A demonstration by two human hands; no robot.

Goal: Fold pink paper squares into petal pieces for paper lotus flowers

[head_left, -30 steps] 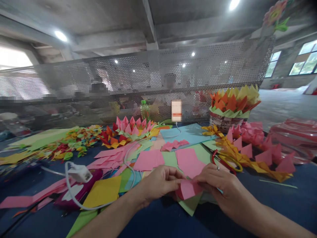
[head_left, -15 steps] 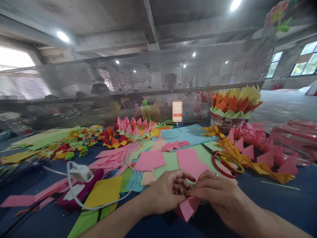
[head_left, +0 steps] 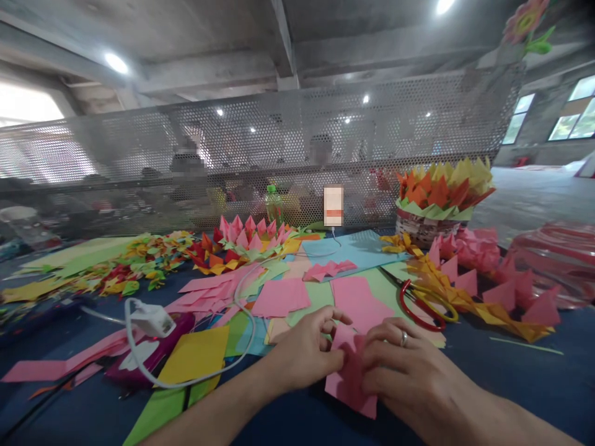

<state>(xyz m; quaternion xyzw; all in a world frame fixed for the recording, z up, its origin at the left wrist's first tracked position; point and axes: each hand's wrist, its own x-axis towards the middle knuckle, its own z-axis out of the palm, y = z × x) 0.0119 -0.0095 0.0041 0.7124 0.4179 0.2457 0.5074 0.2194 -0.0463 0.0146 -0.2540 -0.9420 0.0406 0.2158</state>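
Observation:
A creased pink sheet of paper (head_left: pixel 351 378) is held between both hands, close to the near side of the table. My left hand (head_left: pixel 312 347) pinches its left edge, the thumb lying on top. From the right, my right hand (head_left: pixel 409 365), with a ring on one finger, grips the other edge; its fingertips are partly hidden. Just beyond the hands lie a stack of pink squares (head_left: pixel 282 298) and a larger pink sheet (head_left: pixel 356 300). Scissors (head_left: pixel 425 303) with red and yellow handles rest to the right, blades pointing away.
A white charger (head_left: pixel 151 319) with a looping cable (head_left: pixel 253 337) sits at left by a purple object (head_left: pixel 153 353). Pink folded paper flowers (head_left: pixel 251 232) stand behind. A basket (head_left: pixel 430 226) with paper petals is at back right, before a perforated metal screen (head_left: pixel 385 130).
The pink paper, folded small between the fingers before, is now spread wider and shows more of its face. My hands have drawn slightly apart.

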